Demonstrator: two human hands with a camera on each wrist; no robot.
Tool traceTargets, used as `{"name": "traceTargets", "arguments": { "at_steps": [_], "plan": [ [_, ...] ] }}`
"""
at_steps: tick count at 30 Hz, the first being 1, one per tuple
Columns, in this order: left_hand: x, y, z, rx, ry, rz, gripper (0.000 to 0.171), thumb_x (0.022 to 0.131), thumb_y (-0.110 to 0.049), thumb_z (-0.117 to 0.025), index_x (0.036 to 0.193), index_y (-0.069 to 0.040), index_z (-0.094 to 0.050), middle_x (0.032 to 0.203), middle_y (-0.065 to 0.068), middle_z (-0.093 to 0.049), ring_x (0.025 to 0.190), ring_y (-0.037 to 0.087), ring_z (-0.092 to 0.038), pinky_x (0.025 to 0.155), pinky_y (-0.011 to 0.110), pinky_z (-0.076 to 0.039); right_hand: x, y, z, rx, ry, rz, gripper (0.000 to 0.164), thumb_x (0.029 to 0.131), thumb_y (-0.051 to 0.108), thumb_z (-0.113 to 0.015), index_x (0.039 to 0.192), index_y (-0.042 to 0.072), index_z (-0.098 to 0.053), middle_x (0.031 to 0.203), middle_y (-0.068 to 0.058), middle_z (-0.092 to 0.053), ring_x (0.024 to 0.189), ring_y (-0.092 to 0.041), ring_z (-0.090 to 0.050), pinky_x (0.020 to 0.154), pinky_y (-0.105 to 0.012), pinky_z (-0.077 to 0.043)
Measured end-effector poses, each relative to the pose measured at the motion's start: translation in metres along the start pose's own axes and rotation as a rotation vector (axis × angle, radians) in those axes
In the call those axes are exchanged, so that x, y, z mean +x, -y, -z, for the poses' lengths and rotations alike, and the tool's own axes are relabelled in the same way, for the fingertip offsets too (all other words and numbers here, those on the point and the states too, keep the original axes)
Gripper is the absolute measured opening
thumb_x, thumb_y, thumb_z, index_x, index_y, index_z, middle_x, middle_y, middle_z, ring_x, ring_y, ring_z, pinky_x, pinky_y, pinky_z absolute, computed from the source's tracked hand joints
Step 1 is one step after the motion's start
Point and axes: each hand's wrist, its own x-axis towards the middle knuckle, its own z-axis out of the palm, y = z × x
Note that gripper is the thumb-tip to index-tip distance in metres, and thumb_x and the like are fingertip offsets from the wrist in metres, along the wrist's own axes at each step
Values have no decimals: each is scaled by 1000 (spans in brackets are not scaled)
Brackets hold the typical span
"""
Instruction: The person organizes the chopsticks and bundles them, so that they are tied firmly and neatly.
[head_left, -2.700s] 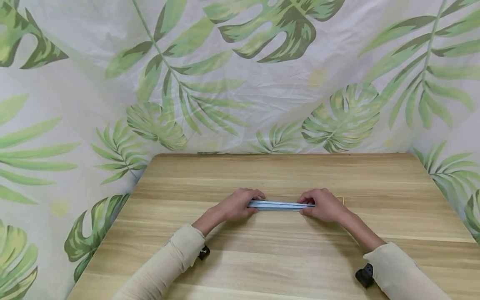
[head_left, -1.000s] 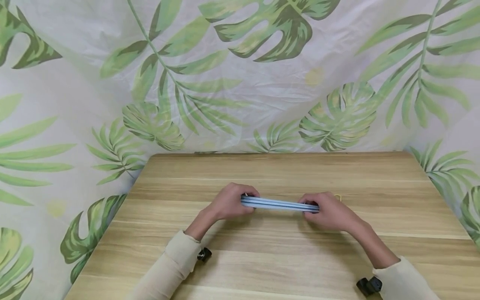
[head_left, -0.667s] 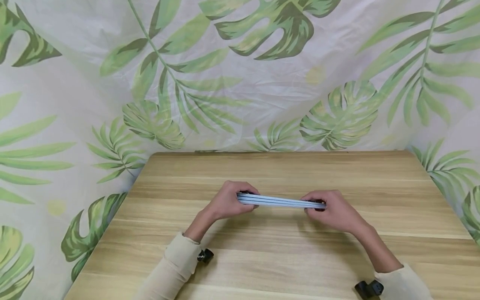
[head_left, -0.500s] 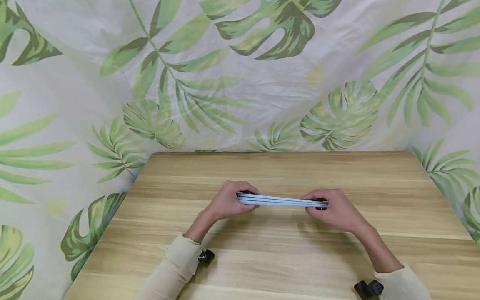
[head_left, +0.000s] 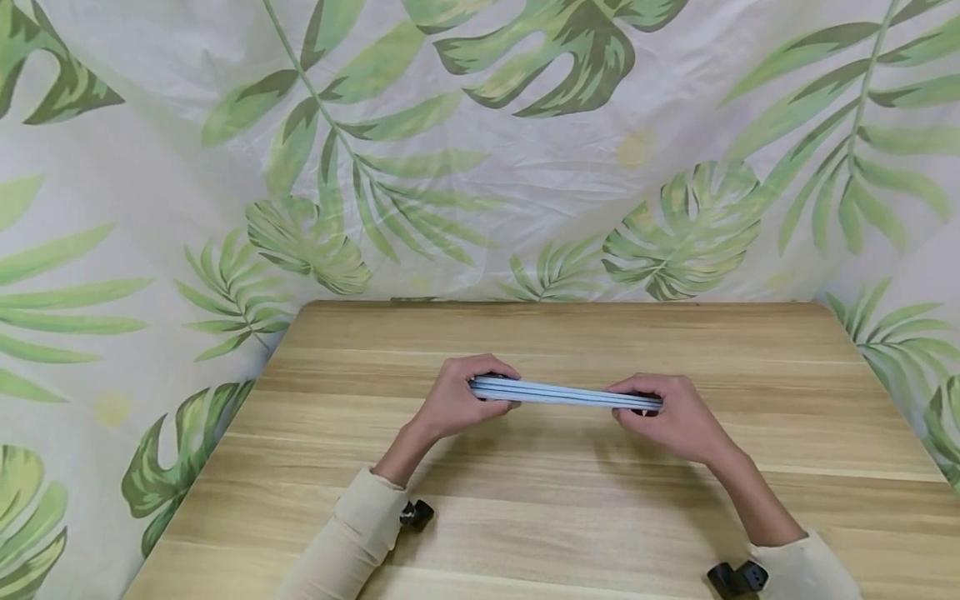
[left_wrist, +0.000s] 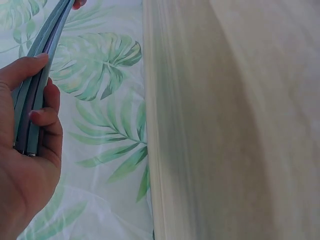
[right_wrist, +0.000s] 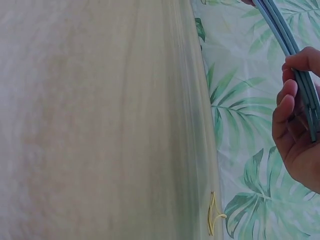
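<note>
The fingers (head_left: pixel 491 365) of the left hand (head_left: pixel 450 406) curl round one end of a bundle of slim blue strips (head_left: pixel 562 395); the right hand (head_left: pixel 682 421) grips the other end the same way. The bundle spans the gap between them above the worktop (head_left: pixel 570 517), its right end slightly lower in the head view, dark lines showing between the layers. Small black devices (head_left: pixel 738 577) sit by the cuffs of the pale sleeves (head_left: pixel 352 529). Soft shadows fall beneath the hands onto light brown wood grain that runs from side to side; the far corners are rounded. In the right wrist view a thin yellow loop (right_wrist: pixel 210 217) shows against the worktop's edge. Beyond, a whitish cloth (head_left: pixel 540 158) printed with green leaves and yellowish spots covers the back and both sides, creased and faintly shiny in the middle.
</note>
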Motion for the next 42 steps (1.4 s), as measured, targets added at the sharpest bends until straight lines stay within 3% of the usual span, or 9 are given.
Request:
{"name": "traceTargets", "arguments": {
  "at_steps": [9, 13, 16, 23, 29, 35, 42],
  "plan": [
    [5, -2, -8, -63, -17, -37, 26, 82, -3, -90, 103, -13, -80, 103, 7, -77, 94, 13, -70, 86, 32, -58, 0, -1, -4, 54, -10, 12, 19, 94, 4, -79, 110, 14, -83, 97, -6, -80, 75, -4, -65, 65, -25, -56],
    [6, -3, -12, -89, -22, -42, 27, 82, -3, -91, 104, -11, -79, 103, 9, -76, 95, 14, -70, 87, 34, -58, 0, 2, -5, 100, 3, -38, 18, 94, 5, -79, 110, 13, -82, 88, -4, -77, 63, -5, -61, 55, -26, -52],
    [7, -3, -14, -75, -29, -53, 28, 81, -5, -93, 104, -11, -80, 103, 9, -77, 94, 15, -70, 86, 34, -58, 1, 5, -6, 136, 6, -82, 17, 93, 5, -79, 109, 12, -81, 81, -4, -73, 56, -7, -57, 49, -27, -48],
    [11, -3, -22, -10, -44, -72, 28, 78, -10, -97, 100, -13, -80, 96, 6, -76, 85, 13, -68, 76, 30, -57, 2, 10, -11, 150, -10, -128, 17, 90, 6, -82, 106, 12, -81, 81, -6, -73, 54, -9, -57, 48, -28, -48],
    [14, -8, -29, -1, -63, -19, 31, 75, -9, -98, 100, -10, -80, 95, 3, -75, 85, 13, -69, 74, 25, -57, 2, 12, -11, 121, -43, -141, 16, 89, 6, -83, 103, 12, -82, 87, -7, -76, 60, -8, -59, 51, -27, -49],
    [15, -17, -24, 126, 7, 45, 27, 77, -15, -98, 100, -14, -84, 95, -3, -77, 83, 8, -68, 75, 24, -56, 4, 12, -12, 111, -53, -126, 16, 89, 5, -84, 103, 13, -83, 88, -7, -76, 62, -8, -61, 53, -27, -50],
    [18, -28, -15, 402, 142, 3, 20, 85, -23, -92, 102, -18, -84, 91, -8, -81, 72, -1, -63, 71, 20, -52, 6, 12, -15, 127, -64, -132, 16, 88, 5, -85, 101, 14, -84, 88, -7, -74, 52, -9, -57, 46, -28, -47]
  ]
}}
